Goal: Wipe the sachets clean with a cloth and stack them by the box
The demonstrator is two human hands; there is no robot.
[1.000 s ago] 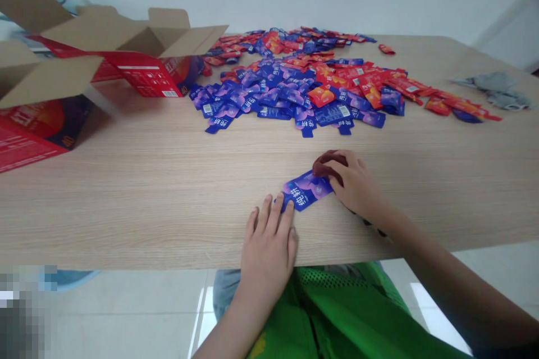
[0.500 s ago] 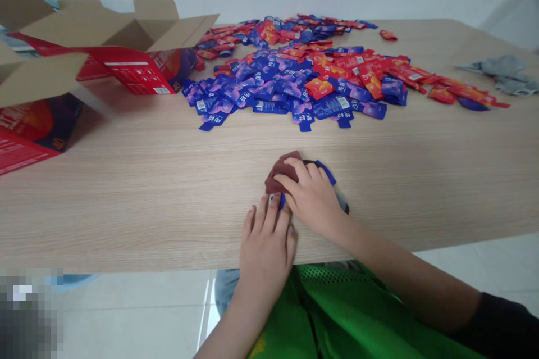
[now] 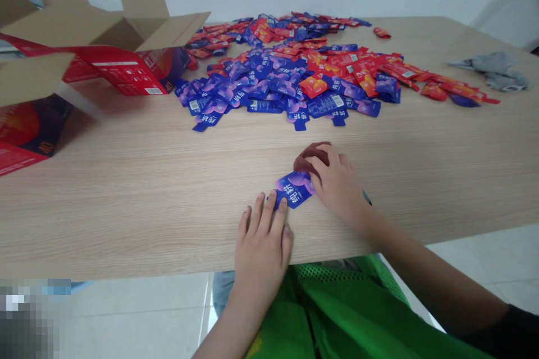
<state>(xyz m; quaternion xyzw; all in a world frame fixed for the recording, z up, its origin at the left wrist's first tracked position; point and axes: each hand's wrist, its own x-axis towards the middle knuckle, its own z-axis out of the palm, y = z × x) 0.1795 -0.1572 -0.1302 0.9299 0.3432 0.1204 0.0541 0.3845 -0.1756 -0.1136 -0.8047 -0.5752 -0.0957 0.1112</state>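
A single blue sachet (image 3: 293, 188) lies flat near the table's front edge. My left hand (image 3: 261, 241) rests flat on the wood, fingers stretched out, with the fingertips pressing the sachet's near left corner. My right hand (image 3: 337, 185) is closed on a dark maroon cloth (image 3: 310, 153) and holds it against the sachet's right end. A big heap of blue and red sachets (image 3: 303, 72) is spread over the far half of the table.
The wooden table (image 3: 147, 179) carries two opened red cardboard boxes, one at the back left (image 3: 113, 50) and one at the left edge (image 3: 25, 106). A grey cloth (image 3: 494, 69) lies at the far right. Green fabric (image 3: 337, 314) covers my lap below the table edge.
My right hand, which had slid the maroon cloth leftwards over the sachet half a second ago, has drawn back to the right, and the sachet's printed face shows again. My left hand stayed in place.
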